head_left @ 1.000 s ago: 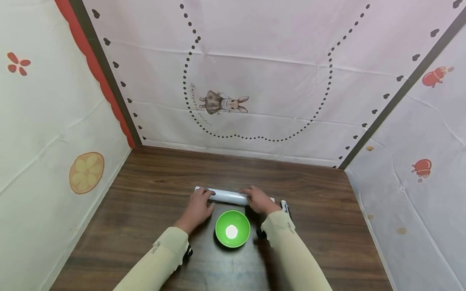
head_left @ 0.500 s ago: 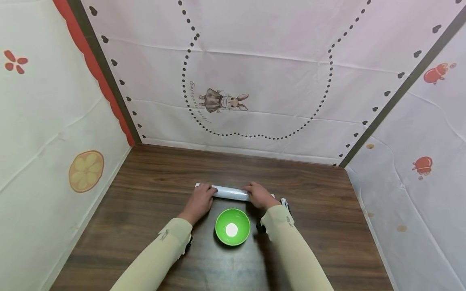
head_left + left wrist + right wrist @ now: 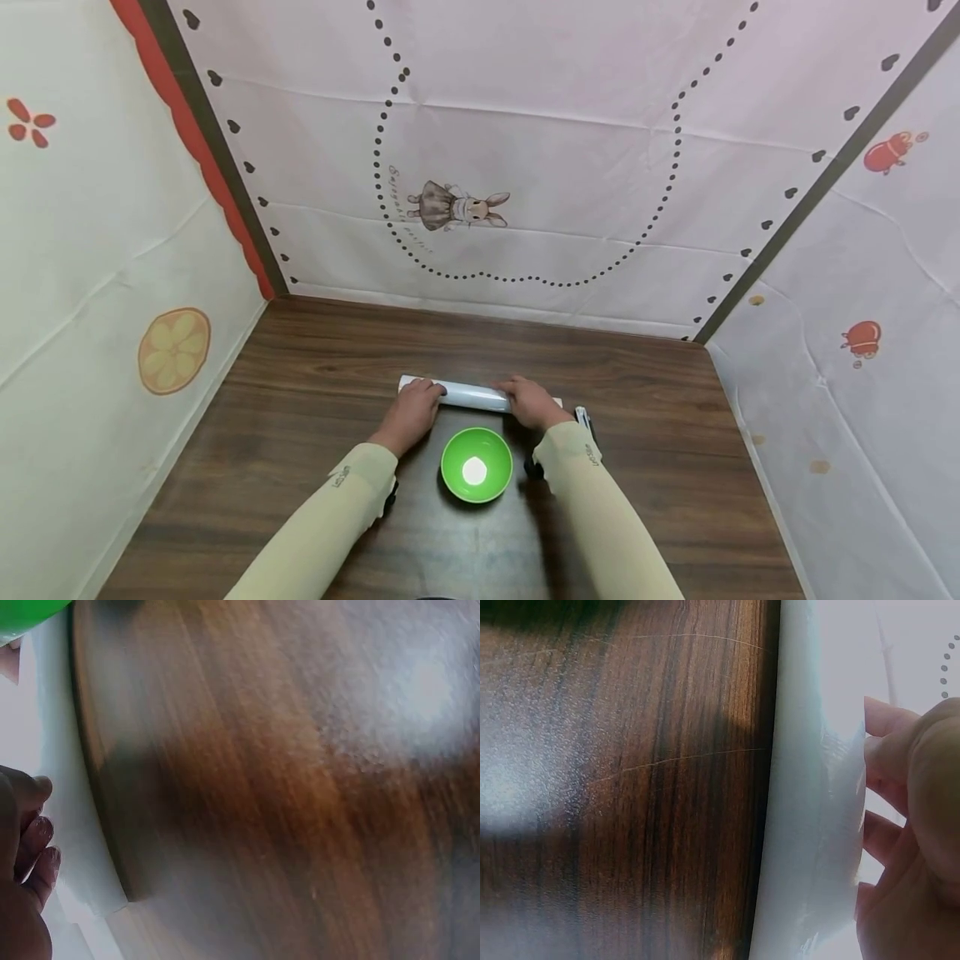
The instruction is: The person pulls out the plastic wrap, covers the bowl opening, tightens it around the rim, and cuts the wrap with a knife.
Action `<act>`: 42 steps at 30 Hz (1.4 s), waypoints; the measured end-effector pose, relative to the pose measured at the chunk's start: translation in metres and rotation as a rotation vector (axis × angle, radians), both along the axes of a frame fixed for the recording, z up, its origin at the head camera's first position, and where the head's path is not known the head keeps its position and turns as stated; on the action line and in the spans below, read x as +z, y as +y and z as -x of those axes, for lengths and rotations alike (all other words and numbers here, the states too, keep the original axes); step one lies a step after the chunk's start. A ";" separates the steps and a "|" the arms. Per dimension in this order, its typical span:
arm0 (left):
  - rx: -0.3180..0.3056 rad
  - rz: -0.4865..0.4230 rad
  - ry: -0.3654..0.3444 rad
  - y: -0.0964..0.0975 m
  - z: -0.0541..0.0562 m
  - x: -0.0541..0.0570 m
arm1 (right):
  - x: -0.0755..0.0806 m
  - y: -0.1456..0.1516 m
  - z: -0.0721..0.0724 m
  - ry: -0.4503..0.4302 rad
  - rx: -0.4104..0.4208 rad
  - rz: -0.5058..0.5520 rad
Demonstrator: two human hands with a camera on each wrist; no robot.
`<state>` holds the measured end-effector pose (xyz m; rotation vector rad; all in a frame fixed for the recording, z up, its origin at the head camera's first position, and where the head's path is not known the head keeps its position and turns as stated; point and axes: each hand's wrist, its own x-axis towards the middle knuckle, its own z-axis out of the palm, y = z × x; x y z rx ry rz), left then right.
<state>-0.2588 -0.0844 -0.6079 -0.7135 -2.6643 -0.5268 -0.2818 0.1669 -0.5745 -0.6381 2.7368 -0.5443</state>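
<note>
"Starting at the left grip, what is it doing?"

"Its fingers curl onto the white roll near the left end. The right grip holds the same roll near the right end."

"So which is nearer?"

"Neither; both touch it. The roll lies straight between them, its long axis running left to right, roughly along the far edge of the counter and well apart from both far corners."

"Resting on the counter?"

"I cannot tell whether it touches."

"And farther out?"

"A green bowl sits upright on the near side of the roll, between the left sleeve and right sleeve. Past the roll's right end lies a small black-and-white object, too small to name."
</note>
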 end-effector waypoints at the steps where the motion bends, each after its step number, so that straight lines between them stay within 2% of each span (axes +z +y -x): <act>1: -0.001 -0.001 -0.009 0.000 0.000 0.001 | 0.000 0.000 0.000 0.000 -0.003 -0.005; 6: 0.006 0.009 -0.034 -0.001 0.000 0.007 | -0.001 -0.001 0.000 -0.005 -0.025 -0.009; 11: 0.008 -0.018 -0.051 -0.002 0.000 0.014 | -0.001 -0.002 0.000 -0.004 -0.028 -0.014; 17: 0.011 -0.023 -0.064 -0.002 0.003 0.022 | -0.001 0.000 0.003 -0.012 -0.066 0.015; 25: 0.041 -0.052 -0.174 0.000 0.003 0.032 | -0.004 0.004 0.002 0.027 -0.088 0.074; 32: 0.033 -0.074 -0.149 0.000 0.007 0.032 | -0.011 0.010 -0.007 0.133 -0.078 0.196; 38: 0.024 -0.086 -0.137 0.000 0.008 0.033 | -0.015 0.015 -0.014 0.318 -0.020 0.163; 42: 0.026 -0.098 -0.161 0.000 0.007 0.037 | -0.016 0.020 -0.017 0.387 -0.031 0.133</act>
